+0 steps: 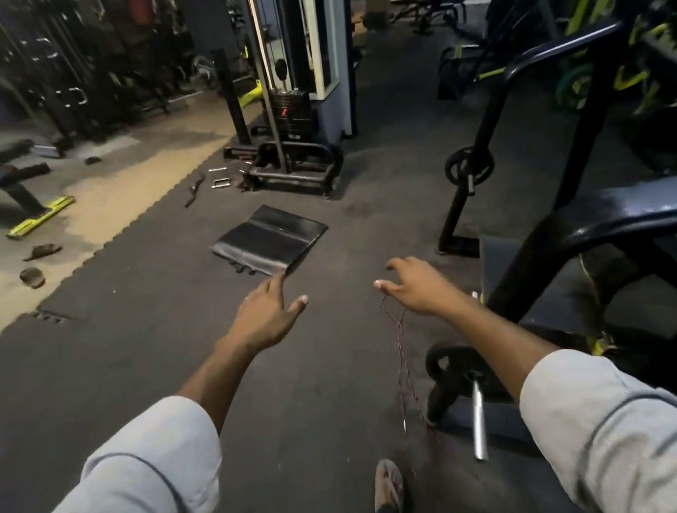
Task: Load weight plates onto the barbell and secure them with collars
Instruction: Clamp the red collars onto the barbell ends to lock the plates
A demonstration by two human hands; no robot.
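Looking forward and down, head view: left hand (267,314) and right hand (418,287) both stretched out over the dark rubber floor (139,387), fingers spread, palms down, grasping nothing. Barbell sleeve (478,420), a bright metal stub, lies low and right, beneath the right forearm; its long axis runs roughly toward the camera, free end nearest the viewer. One black weight plate (451,372) sits already on it, partly masked by the arm. Right hand is the nearer, judged best placed for any reach. Second plate (469,166) on a peg of the machine frame (525,98), further ahead right. No collar can be made out. Thin cord (402,355) dangles beneath the right hand; whether held cannot be told. Folded mat (268,240) ahead, centre. Rest of the bar hidden.
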